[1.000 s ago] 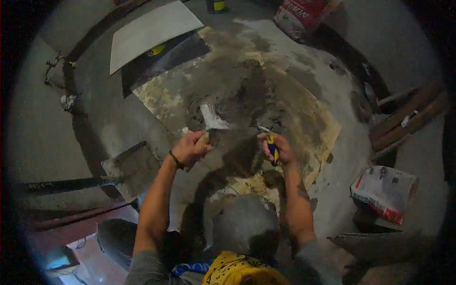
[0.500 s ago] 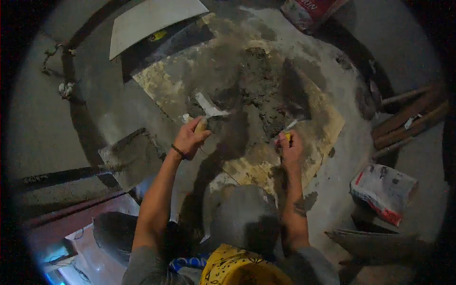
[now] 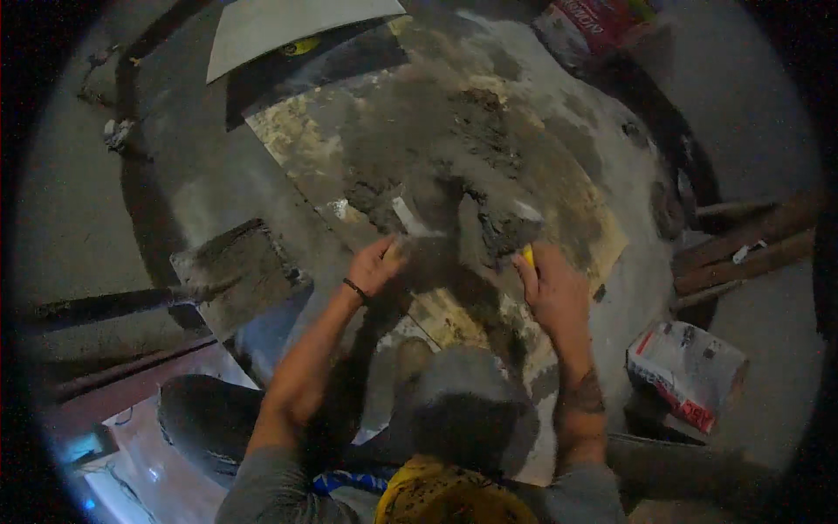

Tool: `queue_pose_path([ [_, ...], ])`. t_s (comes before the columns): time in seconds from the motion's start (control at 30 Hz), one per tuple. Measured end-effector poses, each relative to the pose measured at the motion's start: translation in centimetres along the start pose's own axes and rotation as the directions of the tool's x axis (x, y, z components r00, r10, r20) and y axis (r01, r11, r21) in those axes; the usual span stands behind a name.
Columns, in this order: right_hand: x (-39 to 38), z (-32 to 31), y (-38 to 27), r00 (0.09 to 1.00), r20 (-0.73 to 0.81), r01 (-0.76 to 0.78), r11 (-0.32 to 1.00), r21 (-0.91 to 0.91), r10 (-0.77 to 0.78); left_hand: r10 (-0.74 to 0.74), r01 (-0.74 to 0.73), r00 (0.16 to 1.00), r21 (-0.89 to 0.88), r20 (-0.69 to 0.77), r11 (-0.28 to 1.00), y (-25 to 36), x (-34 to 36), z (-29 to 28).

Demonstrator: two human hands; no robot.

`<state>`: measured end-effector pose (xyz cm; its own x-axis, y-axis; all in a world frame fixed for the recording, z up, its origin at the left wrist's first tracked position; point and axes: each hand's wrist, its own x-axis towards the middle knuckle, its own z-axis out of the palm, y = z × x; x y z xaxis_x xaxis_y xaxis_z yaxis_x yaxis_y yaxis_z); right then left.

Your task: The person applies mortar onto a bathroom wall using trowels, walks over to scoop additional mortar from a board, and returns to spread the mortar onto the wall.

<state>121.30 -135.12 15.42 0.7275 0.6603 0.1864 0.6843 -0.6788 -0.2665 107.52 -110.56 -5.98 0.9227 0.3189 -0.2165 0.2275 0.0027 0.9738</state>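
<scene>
Compared with half a second earlier, your right hand had come a little lower, and the dark blade that had stretched up and to the right of it no longer showed there. Wet mortar now lay just ahead and left of that hand, a dark gap dividing it from the mortar beside the left tool. Your left hand sat slightly farther right in the view.

Left fingers: curled round the handle of a pale-bladed trowel, its blade over the mortar. Right fingers: wrapped on a yellow-handled tool; its blade could not be clearly made out against the mortar. The mortar was spread across a yellowish board on the floor, in front of you.

Containers: a red bag stood at upper right, cut by the dark rim; a white-and-red bag lay at lower right. The contents of both could not be told. A shovel, mortar-smeared, rested at left.
</scene>
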Motion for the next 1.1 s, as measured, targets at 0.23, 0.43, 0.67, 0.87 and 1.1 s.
queue_pose_path([
  [0.23,8.4,-1.8,-2.3,0.86,0.411,0.445,0.84,-0.31,-0.303,-0.014,0.016,0.998,-0.034,0.059,0.999,-2.9,-1.0,1.5],
  [0.43,15.7,-0.7,4.2,0.887,0.46,0.396,0.567,-0.722,-0.033,0.032,-0.017,0.998,0.223,-0.063,0.975,2.1,-1.2,2.9],
  [0.67,9.3,-10.2,5.7,0.907,0.394,-0.175,0.984,0.026,0.15,0.098,-0.101,0.995,0.383,0.028,0.918,17.8,-2.2,-4.9],
  [0.87,4.3,-24.7,3.9,0.758,0.501,-0.62,0.7,0.354,0.419,-0.206,0.209,0.976,0.033,-0.072,0.977,41.4,-6.1,-6.0],
  [1.1,3.9,-44.6,3.5,0.761,0.563,-0.637,0.537,0.554,0.323,-0.113,0.111,0.993,0.089,0.02,0.99,64.7,-12.3,-2.3],
])
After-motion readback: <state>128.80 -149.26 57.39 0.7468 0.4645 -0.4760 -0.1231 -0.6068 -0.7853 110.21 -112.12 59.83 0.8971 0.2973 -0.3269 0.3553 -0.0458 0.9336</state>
